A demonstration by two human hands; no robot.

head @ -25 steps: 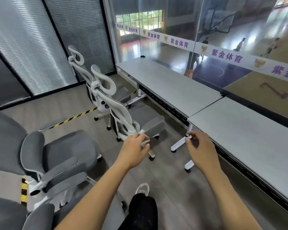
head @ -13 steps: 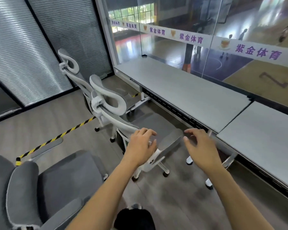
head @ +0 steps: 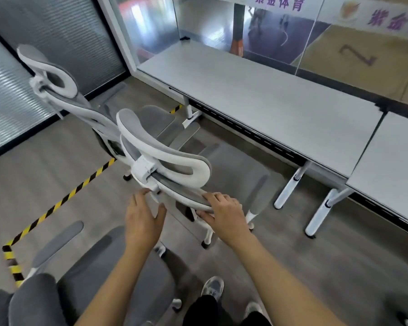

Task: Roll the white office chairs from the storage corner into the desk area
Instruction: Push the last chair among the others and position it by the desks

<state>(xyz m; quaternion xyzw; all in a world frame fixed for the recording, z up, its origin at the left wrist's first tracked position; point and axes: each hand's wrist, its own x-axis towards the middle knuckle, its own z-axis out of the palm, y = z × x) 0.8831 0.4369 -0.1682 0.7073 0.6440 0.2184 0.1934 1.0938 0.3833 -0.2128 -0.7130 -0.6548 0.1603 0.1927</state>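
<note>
Beside desks [head: 269, 109] — right hand [head: 224, 217] apparently grasps chair [head: 174, 170].

Both arms outstretched; left hand [head: 143, 223] open, right hand [head: 224, 214] fingers curled, gripping.

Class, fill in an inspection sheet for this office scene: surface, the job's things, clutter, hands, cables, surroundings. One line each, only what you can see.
Surface: grey wood-look floor with a black-and-yellow tape line; long grey desk is bare.
Job's things: near chair stands before the desk, far chair behind it; more grey chair parts at lower left.
Clutter: nothing seen.
Hands: right hand grips the near chair's backrest edge; left hand is open, close beside the backrest, contact unclear.
Cables: nothing seen.
Surroundings: blinds at left; glass wall behind the desk overlooks a sports court.
</note>
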